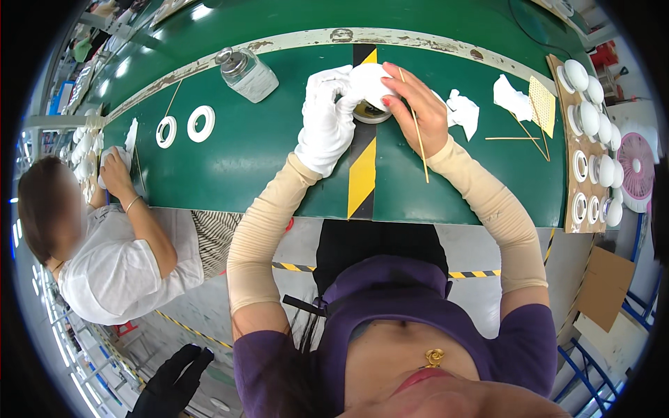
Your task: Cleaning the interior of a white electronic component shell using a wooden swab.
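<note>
At the far middle of the green table, a white dome-shaped piece [371, 85] is between my two hands. A round part with a dark, shiny inside and pale rim [372, 113] shows just under it; I cannot tell whether the two are joined. My left hand [325, 120], in a white glove, is closed on the dome's left side. Bare, my right hand [422, 111] grips the right side with thumb and fingers. A thin wooden stick [419, 136] is also held between the right fingers and points down toward the table's near edge.
Left lie two white rings [201, 124] and a glass bottle with a metal top [249, 74]. Right are crumpled white cloths [462, 113], wooden sticks [512, 138], a yellow perforated sheet [541, 104] and a cardboard board [571, 198] bearing several white domes and rings. A co-worker [129, 258] sits left.
</note>
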Motion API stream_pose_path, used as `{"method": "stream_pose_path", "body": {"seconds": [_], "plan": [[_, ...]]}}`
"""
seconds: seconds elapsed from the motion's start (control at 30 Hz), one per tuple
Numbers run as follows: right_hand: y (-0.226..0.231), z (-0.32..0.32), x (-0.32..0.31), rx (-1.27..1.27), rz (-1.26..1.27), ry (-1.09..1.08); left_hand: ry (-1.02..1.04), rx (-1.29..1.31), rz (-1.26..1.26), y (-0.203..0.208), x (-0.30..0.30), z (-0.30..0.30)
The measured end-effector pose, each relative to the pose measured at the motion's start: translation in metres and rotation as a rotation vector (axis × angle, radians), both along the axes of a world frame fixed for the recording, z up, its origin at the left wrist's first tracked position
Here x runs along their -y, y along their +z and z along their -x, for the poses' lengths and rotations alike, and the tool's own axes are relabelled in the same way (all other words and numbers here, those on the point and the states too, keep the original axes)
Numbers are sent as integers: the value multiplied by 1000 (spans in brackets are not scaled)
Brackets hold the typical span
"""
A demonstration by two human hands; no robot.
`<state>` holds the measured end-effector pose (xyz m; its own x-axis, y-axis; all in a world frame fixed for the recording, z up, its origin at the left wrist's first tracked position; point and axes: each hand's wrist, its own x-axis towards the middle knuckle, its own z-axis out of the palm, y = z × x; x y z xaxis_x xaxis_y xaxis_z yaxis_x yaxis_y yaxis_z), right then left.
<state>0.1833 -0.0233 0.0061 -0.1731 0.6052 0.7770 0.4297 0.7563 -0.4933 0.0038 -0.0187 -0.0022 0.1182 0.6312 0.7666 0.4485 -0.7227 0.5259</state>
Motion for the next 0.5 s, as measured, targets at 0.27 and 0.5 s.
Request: {"method": "stream_pose_path", "body": {"seconds": [0.27, 0.5], "plan": [[2, 0, 2, -2, 109, 38, -46, 118, 71, -1, -2, 0], [2, 0, 2, 9, 114, 32, -142, 234, 221, -5, -3, 5]]}}
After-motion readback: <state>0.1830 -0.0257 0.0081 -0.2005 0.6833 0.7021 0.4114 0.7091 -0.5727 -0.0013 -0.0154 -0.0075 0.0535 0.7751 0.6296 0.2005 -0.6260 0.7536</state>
